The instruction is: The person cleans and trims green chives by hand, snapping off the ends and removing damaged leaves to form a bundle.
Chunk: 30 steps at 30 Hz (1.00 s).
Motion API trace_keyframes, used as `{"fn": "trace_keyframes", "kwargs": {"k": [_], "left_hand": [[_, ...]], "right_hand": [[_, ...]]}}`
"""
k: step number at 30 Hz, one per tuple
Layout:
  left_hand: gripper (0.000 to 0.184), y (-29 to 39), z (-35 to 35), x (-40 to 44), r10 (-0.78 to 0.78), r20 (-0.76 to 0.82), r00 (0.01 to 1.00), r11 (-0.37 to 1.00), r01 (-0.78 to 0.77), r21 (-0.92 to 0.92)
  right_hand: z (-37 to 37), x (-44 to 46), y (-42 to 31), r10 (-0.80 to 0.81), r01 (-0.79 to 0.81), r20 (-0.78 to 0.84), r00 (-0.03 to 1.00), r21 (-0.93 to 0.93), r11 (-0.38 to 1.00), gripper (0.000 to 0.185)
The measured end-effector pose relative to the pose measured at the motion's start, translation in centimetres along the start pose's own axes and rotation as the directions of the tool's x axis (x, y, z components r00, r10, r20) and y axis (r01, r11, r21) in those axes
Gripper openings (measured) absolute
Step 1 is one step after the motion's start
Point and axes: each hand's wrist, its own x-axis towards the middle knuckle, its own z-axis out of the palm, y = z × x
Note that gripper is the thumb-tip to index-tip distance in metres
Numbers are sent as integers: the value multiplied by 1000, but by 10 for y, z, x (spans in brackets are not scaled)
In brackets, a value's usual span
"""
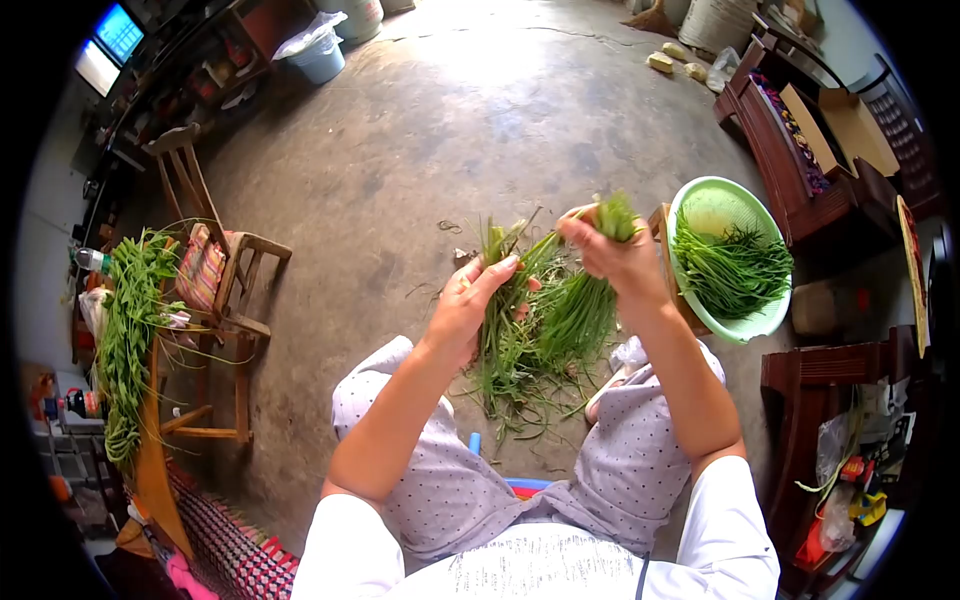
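My left hand (475,300) is closed around a bunch of thin green stalks (497,245), thumb pressed on top. To its right and slightly higher, my right hand (615,255) grips another green bunch (618,215), whose long leaves hang down below the fist. A few strands stretch between the two hands. Under them, on the concrete floor, lies a loose pile of green leaves and scraps (520,390). Right of my right hand, a pale green oval basin (711,190) holds a heap of long dark green leaves (735,270).
A wooden chair (190,190) with a cushion stands at the left, beside a bench piled with leafy greens (135,330). Dark wooden furniture (780,170) with an open cardboard box lines the right. A blue bucket (318,58) sits at the back left.
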Motion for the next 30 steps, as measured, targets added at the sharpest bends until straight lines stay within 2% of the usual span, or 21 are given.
{"fn": "trace_keyframes", "kwargs": {"k": [1,3,5,7,8,9,11,12,13,15,16,17,19,21,23,26,27,29,30], "left_hand": [[20,1,-2,-1,1,-2,1000,1000,-1,-1],[21,4,-5,-3,-10,-64,998,1000,11,25],[18,3,-16,-1,-6,-99,995,1000,9,28],[19,0,-33,4,17,-130,991,995,-4,100],[19,-4,-38,5,17,-237,971,996,4,87],[19,-4,-44,6,17,-238,971,996,4,88],[18,-3,-59,6,42,-331,943,996,-13,90],[15,-4,-68,7,33,-371,928,999,-19,42],[15,-6,-76,8,33,-372,928,999,-18,43],[14,-8,-95,8,100,-419,903,995,-96,31],[13,-8,-104,9,120,-431,894,993,-117,34],[13,-7,-113,8,129,-467,875,991,-131,29],[13,-1,-119,5,196,-569,798,978,-198,60],[14,6,-122,1,219,-636,740,968,-247,46],[15,13,-122,-4,263,-640,722,960,-262,99],[19,16,-115,-5,311,-625,716,945,-302,124],[19,15,-114,-5,310,-626,715,945,-302,123],[18,12,-113,-5,203,-403,893,931,-303,-203],[16,15,-98,-5,152,-343,927,928,-253,-275]], "right_hand": [[-4,2,-2,0,0,2,1000,-1,1000,16],[-13,7,-6,-69,85,-161,984,93,992,16],[-27,14,-6,-81,103,-210,974,97,990,16],[-34,17,-7,-154,219,-254,955,249,943,15],[-36,16,-10,-184,251,-273,944,234,939,14],[-37,16,-12,-184,251,-273,944,236,939,14],[-42,15,-16,-243,349,-358,901,267,898,15],[-44,14,-19,-253,371,-425,869,222,902,15],[-49,16,-19,-252,370,-426,869,223,902,15],[-58,19,-20,-277,458,-538,796,236,857,16],[-57,18,-23,-321,512,-599,733,175,841,16],[-57,17,-26,-321,512,-601,732,175,841,16],[-57,16,-30,-375,526,-657,654,39,849,17],[-54,15,-30,-360,497,-650,669,32,867,17],[-52,15,-28,-344,468,-644,684,25,884,17],[-49,14,-21,-262,332,-481,837,65,941,18],[-47,14,-19,-262,331,-479,838,64,942,18],[-40,14,-10,-165,176,-306,938,8,984,21],[-32,13,-9,-124,128,-242,962,3,992,23]]}}
